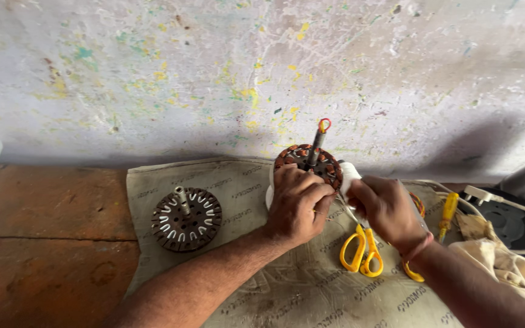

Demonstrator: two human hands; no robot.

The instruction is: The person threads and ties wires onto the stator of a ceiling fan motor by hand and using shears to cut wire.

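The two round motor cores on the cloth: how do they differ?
The left core lies bare, its slots showing white liners and no wire; no hand touches it. The right core carries copper-coloured windings, and the left hand rests on it. Both have an upright metal shaft.

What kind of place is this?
Probably a small motor or fan repair workshop. Both hands work on a copper-wound stator; a second, bare stator lies on a cloth, with yellow scissors beside them and a paint-flecked wall behind.
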